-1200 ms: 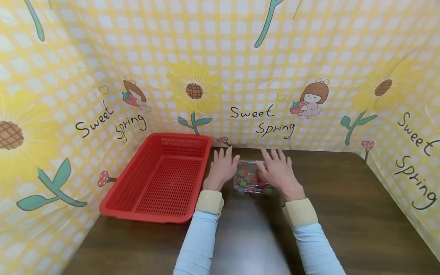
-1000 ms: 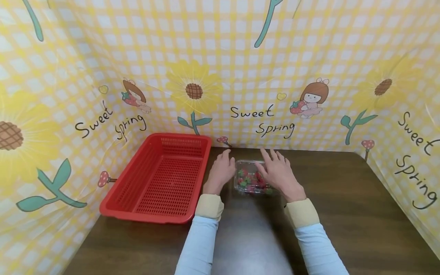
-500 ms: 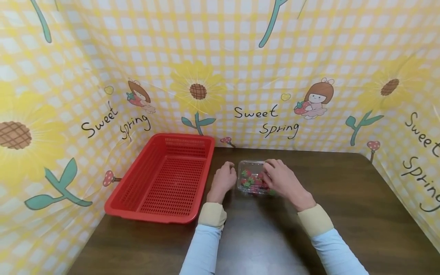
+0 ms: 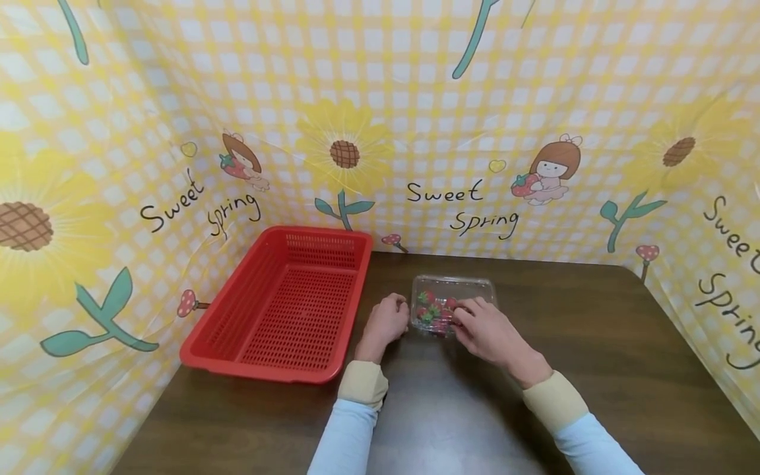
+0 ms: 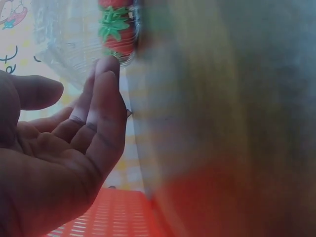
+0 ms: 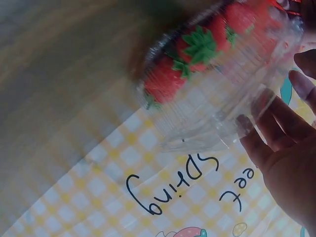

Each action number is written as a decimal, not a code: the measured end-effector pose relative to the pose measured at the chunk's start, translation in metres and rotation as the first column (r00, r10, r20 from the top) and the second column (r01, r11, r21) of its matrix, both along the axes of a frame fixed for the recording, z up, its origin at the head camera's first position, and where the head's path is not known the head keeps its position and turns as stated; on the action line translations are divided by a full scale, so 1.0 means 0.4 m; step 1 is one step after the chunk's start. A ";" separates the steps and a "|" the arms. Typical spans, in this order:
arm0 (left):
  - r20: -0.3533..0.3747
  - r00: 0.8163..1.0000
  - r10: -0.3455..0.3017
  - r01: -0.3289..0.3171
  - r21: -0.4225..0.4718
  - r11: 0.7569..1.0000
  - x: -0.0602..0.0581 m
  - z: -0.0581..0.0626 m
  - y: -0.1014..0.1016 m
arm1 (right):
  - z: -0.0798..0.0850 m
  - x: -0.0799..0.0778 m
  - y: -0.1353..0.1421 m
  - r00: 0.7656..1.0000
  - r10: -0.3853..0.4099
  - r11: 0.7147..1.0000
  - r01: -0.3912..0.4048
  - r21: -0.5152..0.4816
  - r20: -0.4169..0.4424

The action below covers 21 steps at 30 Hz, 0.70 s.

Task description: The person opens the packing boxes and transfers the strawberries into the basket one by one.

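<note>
In the head view a clear plastic box (image 4: 454,284) with several red strawberries (image 4: 436,311) rests on the table right of the red basket. My left hand (image 4: 386,323) is at the box's left side, fingers loosely bent. The left wrist view shows this hand (image 5: 74,138) with its fingertips by the box's edge and nothing between thumb and fingers. My right hand (image 4: 489,333) covers the box's near right corner. In the right wrist view its fingertips (image 6: 244,123) touch the clear plastic (image 6: 217,113), while the thumb stands apart.
A red perforated basket (image 4: 350,310) stands on the left of the brown wooden table (image 4: 594,330). Yellow checked cloth (image 4: 386,99) with sunflowers and lettering hangs behind the table and along both sides.
Both hands have drawn nearer to me. Their spread fingers have bent, and the right hand has come down from above the box to its near right corner. The box stays in place.
</note>
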<state>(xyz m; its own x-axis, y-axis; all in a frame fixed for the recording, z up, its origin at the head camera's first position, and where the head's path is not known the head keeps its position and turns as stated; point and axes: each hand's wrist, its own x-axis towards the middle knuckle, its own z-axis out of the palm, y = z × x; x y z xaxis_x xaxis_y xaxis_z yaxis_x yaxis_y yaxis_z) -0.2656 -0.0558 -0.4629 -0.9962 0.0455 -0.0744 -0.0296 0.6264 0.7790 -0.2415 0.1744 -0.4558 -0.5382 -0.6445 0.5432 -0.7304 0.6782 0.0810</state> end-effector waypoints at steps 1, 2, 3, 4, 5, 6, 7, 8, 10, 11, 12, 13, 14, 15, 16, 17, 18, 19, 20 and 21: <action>-0.004 1.000 -0.004 0.004 0.015 1.000 0.003 -0.004 0.000 | -0.005 0.004 0.002 1.000 0.001 1.000 -0.001 0.006 0.000; -0.004 1.000 -0.006 0.006 0.032 0.999 0.006 -0.007 0.001 | -0.009 0.006 0.003 1.000 0.001 1.000 -0.001 0.013 0.000; -0.005 1.000 -0.010 0.010 0.047 0.999 0.009 -0.010 0.002 | -0.012 0.009 0.003 1.000 0.001 1.000 -0.001 0.019 -0.002; -0.011 1.000 -0.012 0.013 0.065 0.998 0.011 -0.014 0.003 | -0.013 0.010 0.003 1.000 0.003 1.000 -0.003 0.023 -0.010; -0.011 1.000 -0.013 0.014 0.086 0.996 0.014 -0.016 0.005 | -0.013 0.012 0.002 1.000 0.003 1.000 -0.002 0.027 -0.018; -0.011 1.000 -0.011 0.012 0.102 0.995 0.016 -0.017 0.007 | -0.014 0.012 0.002 1.000 0.002 0.999 -0.001 0.033 -0.025; -0.007 1.000 -0.008 0.009 0.121 0.993 0.018 -0.018 0.009 | -0.014 0.013 0.001 0.999 0.000 0.999 0.002 0.040 -0.033; -0.004 1.000 -0.007 0.007 0.136 0.991 0.020 -0.018 0.010 | -0.014 0.014 0.000 0.999 -0.003 0.999 0.005 0.047 -0.037; 0.004 1.000 -0.004 0.003 0.163 0.987 0.022 -0.018 0.011 | -0.013 0.016 -0.002 0.999 -0.015 0.998 0.017 0.062 -0.045; 0.010 1.000 -0.002 0.000 0.170 0.985 0.023 -0.018 0.011 | -0.013 0.017 -0.003 0.999 -0.023 0.997 0.026 0.070 -0.050; 0.016 1.000 -0.003 0.001 0.179 0.984 0.023 -0.018 0.011 | -0.013 0.017 -0.003 0.998 -0.031 0.996 0.035 0.079 -0.055; 0.022 1.000 -0.005 0.001 0.186 0.983 0.023 -0.018 0.010 | -0.013 0.018 -0.005 0.997 -0.040 0.995 0.045 0.088 -0.060; 0.031 0.999 -0.008 0.002 0.193 0.981 0.023 -0.019 0.010 | -0.013 0.018 -0.006 0.997 -0.046 0.994 0.052 0.097 -0.064; 0.042 0.999 -0.009 0.001 0.198 0.980 0.023 -0.019 0.010 | -0.013 0.019 -0.007 0.996 -0.051 0.993 0.057 0.105 -0.067; 0.050 0.999 -0.012 0.002 0.202 0.979 0.024 -0.020 0.009 | -0.013 0.020 -0.008 0.996 -0.054 0.992 0.061 0.113 -0.070; 0.062 0.998 -0.014 0.001 0.208 0.978 0.024 -0.021 0.008 | -0.013 0.020 -0.010 0.996 -0.054 0.991 0.063 0.121 -0.075; 0.073 0.997 -0.017 0.001 0.216 0.976 0.024 -0.023 0.007 | -0.013 0.020 -0.011 0.995 -0.054 0.990 0.064 0.129 -0.081; 0.082 0.996 -0.020 0.001 0.223 0.975 0.024 -0.024 0.006 | -0.014 0.020 -0.012 0.995 -0.053 0.989 0.064 0.134 -0.086; 0.090 0.996 -0.024 0.003 0.231 0.973 0.024 -0.025 0.005 | -0.014 0.019 -0.012 0.995 -0.050 0.989 0.063 0.138 -0.090; 0.098 0.995 -0.028 0.004 0.238 0.971 0.024 -0.025 0.003 | -0.014 0.018 -0.012 0.994 -0.049 0.988 0.062 0.143 -0.096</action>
